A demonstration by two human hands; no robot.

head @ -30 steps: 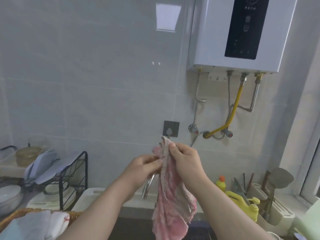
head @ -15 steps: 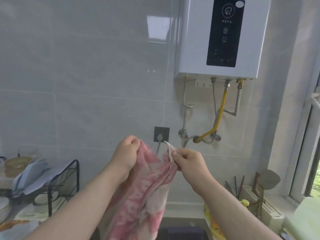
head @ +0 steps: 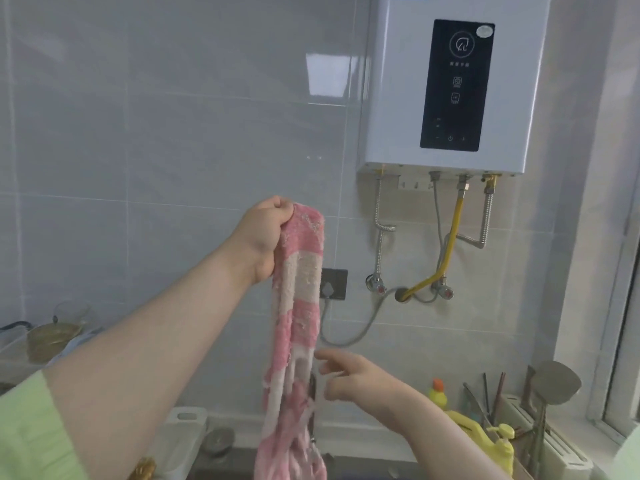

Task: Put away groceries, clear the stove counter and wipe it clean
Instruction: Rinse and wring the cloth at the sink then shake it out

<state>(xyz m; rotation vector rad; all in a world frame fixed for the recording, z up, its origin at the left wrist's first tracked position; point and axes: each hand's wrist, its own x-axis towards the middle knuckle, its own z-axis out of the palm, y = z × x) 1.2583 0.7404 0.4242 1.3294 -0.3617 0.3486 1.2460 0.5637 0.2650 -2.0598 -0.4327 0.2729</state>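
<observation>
Grips the top end of the pink-and-white towel (head: 298,306) in the left hand (head: 265,237), with fingers (head: 280,206) curled tight round the bunched cloth and the fist raised in front of the grey tiled wall (head: 156,133). Lets the towel hang straight down as one long gathered strip, with its lower end running out of view at the bottom edge. Brings the right hand (head: 360,379) in low on the right of the strip, with fingers (head: 329,356) apart and loosely stretched toward the cloth, tips just beside it; cannot tell whether touching. Wears a light green sleeve (head: 31,431) on the left arm.

Faces a dark square wall plate (head: 336,284) just behind the towel's right edge. Looks up at a white water heater (head: 391,98) with a black panel, high on the right, with a yellow hose (head: 446,251) and metal hoses beneath. Takes in, at lower right, a yellow bottle (head: 467,427), an orange-capped bottle (head: 437,393) and a spatula (head: 554,379) standing in a holder.
</observation>
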